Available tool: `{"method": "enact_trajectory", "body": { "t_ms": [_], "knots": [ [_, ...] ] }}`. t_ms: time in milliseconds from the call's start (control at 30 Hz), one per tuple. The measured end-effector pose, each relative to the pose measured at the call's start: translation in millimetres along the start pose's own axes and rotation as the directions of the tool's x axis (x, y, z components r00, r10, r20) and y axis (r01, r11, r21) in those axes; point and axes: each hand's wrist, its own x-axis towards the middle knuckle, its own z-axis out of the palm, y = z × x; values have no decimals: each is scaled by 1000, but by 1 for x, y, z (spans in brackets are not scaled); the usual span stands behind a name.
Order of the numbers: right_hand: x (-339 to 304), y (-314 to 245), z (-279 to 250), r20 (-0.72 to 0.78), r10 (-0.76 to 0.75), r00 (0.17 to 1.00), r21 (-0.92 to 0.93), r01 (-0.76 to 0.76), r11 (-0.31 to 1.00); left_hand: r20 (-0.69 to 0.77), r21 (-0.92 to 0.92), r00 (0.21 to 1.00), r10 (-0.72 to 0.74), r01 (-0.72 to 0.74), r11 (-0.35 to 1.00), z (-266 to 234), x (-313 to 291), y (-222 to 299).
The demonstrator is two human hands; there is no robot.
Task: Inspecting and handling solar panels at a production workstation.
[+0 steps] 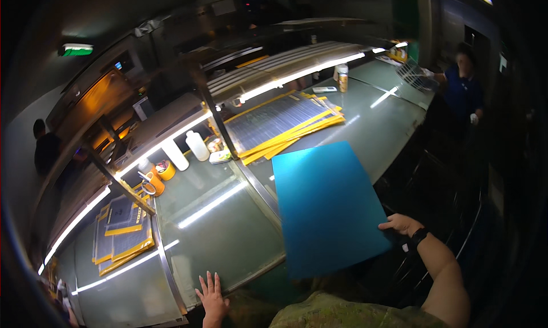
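Observation:
A large flat blue sheet [328, 208], rectangular and glossy, is held tilted over the front edge of the glass-topped table [220, 237]. My right hand [402, 225] grips its right edge, thumb on the near face and the other fingers partly hidden. A dark band circles my right wrist. Lower down, my left hand [212, 296] has its fingers spread at the table's front edge and holds nothing. Whether its palm rests on the glass I cannot tell.
Yellow-edged film frames [285, 122] are stacked behind the sheet, with another pile [123, 231] at left. White bottles [197, 145], orange tape rolls [153, 185] and a spray can [343, 78] line the back. Metal posts [217, 120] support a lit shelf. A person [461, 88] holds a wire rack at far right.

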Motion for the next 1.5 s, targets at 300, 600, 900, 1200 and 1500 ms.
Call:
{"method": "enact_trajectory", "body": {
  "t_ms": [300, 600, 900, 1200, 1500],
  "knots": [
    [-29, 25, 138, -274, -215, 938, 567, 338, 751, -17, -22, 999, 51, -52, 998, 4, 9, -4],
    [-140, -7, 99, -904, -382, 191, -8, 887, 461, -51, 18, 995, 85, -84, 996, 2, 6, 3],
    [-156, 64, 49, -741, -621, -257, -623, -84, 778, -59, 20, 998, 29, -28, 999, -3, 1, 7],
    [-54, 196, 35, -963, -242, 120, -270, -484, 833, -64, 55, 997, 40, -36, 998, -5, 1, 5],
    [-3, 249, 70, -964, -127, 234, -222, -442, 869, -44, 48, 999, 28, -26, 998, -9, 4, 15]
  ]
}}
